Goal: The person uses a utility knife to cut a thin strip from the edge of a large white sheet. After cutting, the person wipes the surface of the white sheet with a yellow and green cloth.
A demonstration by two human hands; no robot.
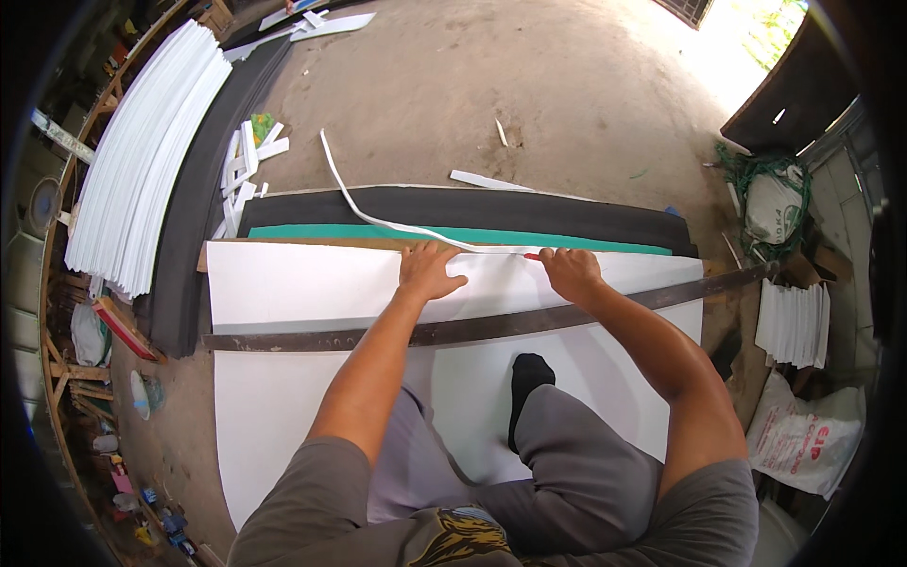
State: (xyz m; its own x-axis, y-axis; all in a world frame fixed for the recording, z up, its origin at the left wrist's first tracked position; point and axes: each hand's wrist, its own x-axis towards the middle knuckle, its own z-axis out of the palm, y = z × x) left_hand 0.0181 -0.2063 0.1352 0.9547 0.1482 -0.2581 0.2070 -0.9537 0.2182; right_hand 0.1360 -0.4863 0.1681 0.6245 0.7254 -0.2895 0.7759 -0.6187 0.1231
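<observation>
A large white foam sheet (283, 283) lies flat in front of me, with a long dark metal bar (453, 330) across it. My right hand (573, 275) is closed around a slim red cutter (532, 256) at the sheet's far edge; its blade cannot be made out. My left hand (431, 271) presses on the sheet to the left, thumb spread and fingers over the far edge. From near the cutter, a narrow white strip (364, 216) runs left along the edge, then curls up and away past my left hand.
Green (463, 233) and black sheets (567, 210) lie beyond the white one. At left stand a stack of white sheets (151, 151) and several offcuts (248, 161). White sacks (803, 439) sit at right. My socked foot (532, 373) rests on the sheet.
</observation>
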